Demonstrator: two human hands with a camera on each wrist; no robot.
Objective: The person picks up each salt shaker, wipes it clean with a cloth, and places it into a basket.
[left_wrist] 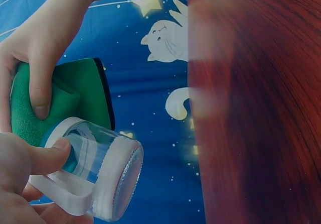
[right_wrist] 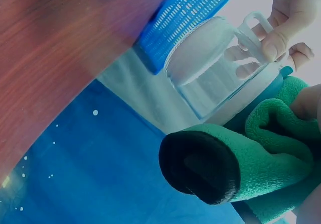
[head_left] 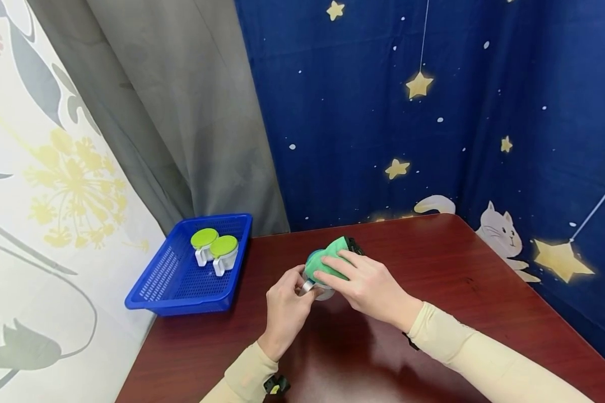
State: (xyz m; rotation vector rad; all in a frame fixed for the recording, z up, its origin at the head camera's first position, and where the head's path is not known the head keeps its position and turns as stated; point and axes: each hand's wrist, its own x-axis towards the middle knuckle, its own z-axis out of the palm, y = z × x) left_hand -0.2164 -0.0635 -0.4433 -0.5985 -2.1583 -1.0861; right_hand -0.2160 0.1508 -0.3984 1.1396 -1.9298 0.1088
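Observation:
My left hand [head_left: 288, 307] grips a clear jar [left_wrist: 93, 153] by its white side handle [left_wrist: 65, 191], thumb on the handle's upper part. The jar is tilted, its ribbed base facing away from that hand. At its other end is a blue-teal lid [right_wrist: 258, 96], mostly covered by a green cloth [head_left: 336, 249] with a dark edge. My right hand [head_left: 373, 286] holds this cloth bunched over the lid, fingers spread across it. In the right wrist view a folded part of the cloth [right_wrist: 271, 171] hangs beside the jar.
A blue perforated basket [head_left: 186, 307] stands at the table's back left, holding two similar white-handled jars with lime-green lids [head_left: 224, 247]. The dark red wooden table [head_left: 408, 240] runs up to a grey curtain [head_left: 181, 112] and a navy star-patterned curtain [head_left: 353, 123].

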